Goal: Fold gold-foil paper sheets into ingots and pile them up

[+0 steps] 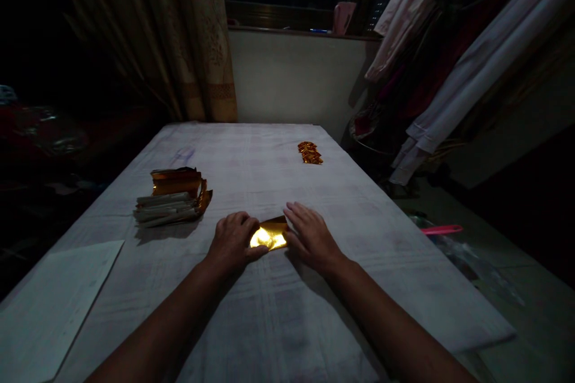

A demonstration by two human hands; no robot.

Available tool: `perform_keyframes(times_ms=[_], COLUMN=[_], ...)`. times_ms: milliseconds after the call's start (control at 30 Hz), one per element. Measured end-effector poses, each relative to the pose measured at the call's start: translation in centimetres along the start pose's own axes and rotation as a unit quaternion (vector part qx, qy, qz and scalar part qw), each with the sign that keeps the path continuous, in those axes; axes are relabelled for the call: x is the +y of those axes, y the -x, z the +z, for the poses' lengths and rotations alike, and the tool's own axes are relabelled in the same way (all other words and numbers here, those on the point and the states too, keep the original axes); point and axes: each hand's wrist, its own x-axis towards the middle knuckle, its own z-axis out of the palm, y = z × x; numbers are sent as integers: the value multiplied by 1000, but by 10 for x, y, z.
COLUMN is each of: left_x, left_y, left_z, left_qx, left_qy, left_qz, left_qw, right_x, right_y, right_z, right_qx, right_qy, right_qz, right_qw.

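A small piece of shiny gold foil paper [271, 234] lies folded on the cloth-covered table [251, 311], close in front of me. My left hand [234, 239] grips its left end, with curled fingers and the thumb along the near edge. At the right end, my right hand [311, 234] holds the paper between thumb and fingers; the fingertips are partly hidden. Left of my hands is a thick stack of gold foil paper [168, 206], its pale backing showing. Several small folded gold pieces [309, 152] sit in a row toward the far right of the table.
A white sheet [58, 305] rests at the table's left front. A curtain [179, 36] hangs behind the far left corner, and clothes [431, 90] hang on the right. On the windowsill stands a pink cup [344, 18]. A pink handle [442, 230] shows beyond the right edge.
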Motion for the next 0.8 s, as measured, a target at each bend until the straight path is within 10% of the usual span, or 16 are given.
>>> perform_keyframes(times_ms=[233, 467, 600, 800], left_x=[-2, 14, 21, 10], left_y=[2, 15, 23, 35], left_z=[0, 5, 11, 9], left_qx=[9, 102, 70, 44], left_qy=[5, -32, -29, -46], left_qz=[12, 88, 214, 221], left_qw=[1000, 990, 974, 973], right_x=[-23, -6, -8, -10], right_y=[5, 16, 16, 16], right_z=[4, -4, -5, -5], right_qx=[-170, -196, -198, -184], right_qy=[56, 43, 42, 47], right_qz=[-23, -25, -25, -19], right_qw=[984, 979, 979, 982])
